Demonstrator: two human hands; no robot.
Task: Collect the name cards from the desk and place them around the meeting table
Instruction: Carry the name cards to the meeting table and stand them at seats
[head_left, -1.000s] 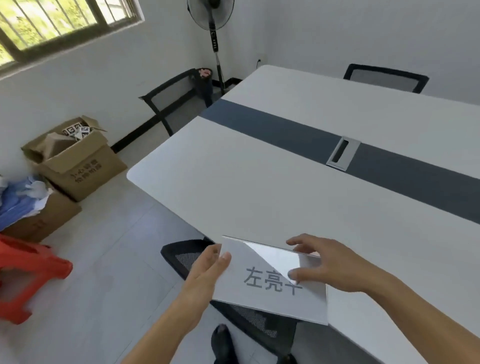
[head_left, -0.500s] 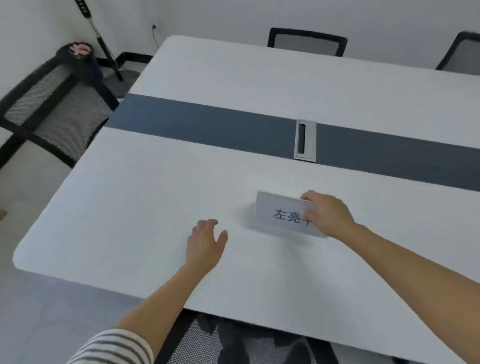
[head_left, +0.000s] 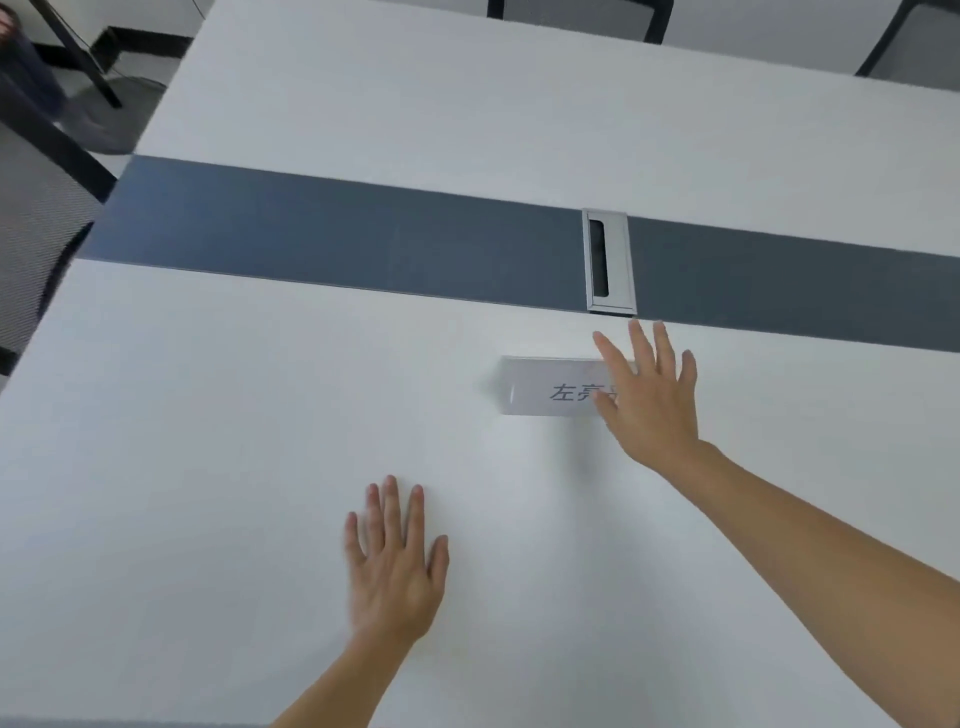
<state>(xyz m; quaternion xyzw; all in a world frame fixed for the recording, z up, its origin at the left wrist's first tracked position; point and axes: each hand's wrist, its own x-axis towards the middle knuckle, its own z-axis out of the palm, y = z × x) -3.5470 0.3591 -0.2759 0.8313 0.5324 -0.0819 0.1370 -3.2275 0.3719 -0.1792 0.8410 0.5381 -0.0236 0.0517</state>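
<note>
A clear name card (head_left: 545, 387) with grey printed characters stands on the white meeting table (head_left: 260, 441), just in front of the dark centre strip. My right hand (head_left: 649, 400) hovers over the card's right end with fingers spread, covering the last character; it holds nothing. My left hand (head_left: 395, 561) is open and flat over the table, nearer to me and left of the card, well apart from it.
A dark grey strip (head_left: 337, 239) crosses the table, with a silver cable hatch (head_left: 609, 260) just beyond the card. Black mesh chairs stand at the far side (head_left: 576, 15) and at the left end (head_left: 36, 208). A fan base (head_left: 104, 104) is on the floor at far left.
The card went from both hands at the table's edge onto the table near the strip. My right hand let go and spread open; my left hand had released earlier and now lies flat.
</note>
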